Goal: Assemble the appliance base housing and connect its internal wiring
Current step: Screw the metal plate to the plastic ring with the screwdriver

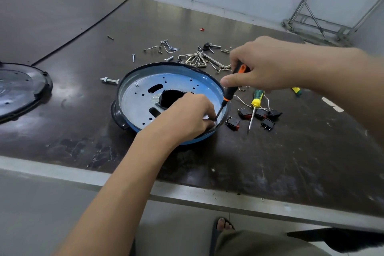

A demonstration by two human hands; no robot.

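Note:
The round blue base housing (143, 77) lies in the middle of the dark table, with a pale metal plate (135, 102) full of holes inside it. My left hand (187, 114) rests inside the housing near its right rim, fingers pinching something small at the screwdriver's tip. My right hand (264, 64) grips the black-and-orange screwdriver (229, 92) by its handle, the shaft slanting down to the left hand's fingertips. What the left fingers hold is too small to tell.
A green-and-yellow screwdriver (255, 104) and several black rocker switches (268, 123) with thin wires lie right of the housing. Loose screws, bolts and metal clips (197, 58) are scattered behind it. A black round cover (18, 89) sits at the far left. The table's metal front edge (83, 174) runs below.

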